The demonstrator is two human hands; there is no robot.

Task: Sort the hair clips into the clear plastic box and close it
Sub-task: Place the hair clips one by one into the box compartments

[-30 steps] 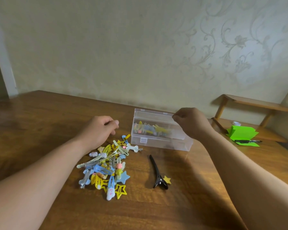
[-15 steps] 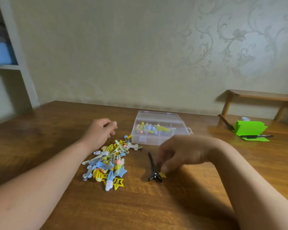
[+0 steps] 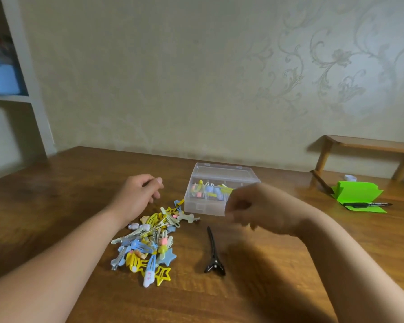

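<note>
White shelving (image 3: 34,94) is standing at the far left edge, and a blue storage bin (image 3: 2,78) is sitting on one of its shelves. A brown wooden desk (image 3: 56,206) is filling the lower part of the view. The left hand (image 3: 138,197) is resting on the desk with its fingers loosely curled and the thumb lying against them, gripping nothing. Just beside its wrist, a loose pile of small yellow, blue and pink hair clips (image 3: 147,245) is lying on the wood, with star shapes showing at its near end. A long black plastic alligator clip (image 3: 213,250) is lying apart from the pile, to its right.

Behind these, a clear plastic box with inner dividers (image 3: 205,206) is sitting on the desk, and several coloured clips are showing through its walls. The right hand (image 3: 261,208) is hovering above the desk, covering the box's front right corner. Its fingers are curling inward, but the hand is blurring so heavily that I cannot tell whether it is pinching anything.

Further right, a bright green folded paper sheet (image 3: 357,192) is lying on the desk with a black pen (image 3: 366,204) resting across it, and a low wooden riser shelf (image 3: 369,145) is standing against the patterned wall.
</note>
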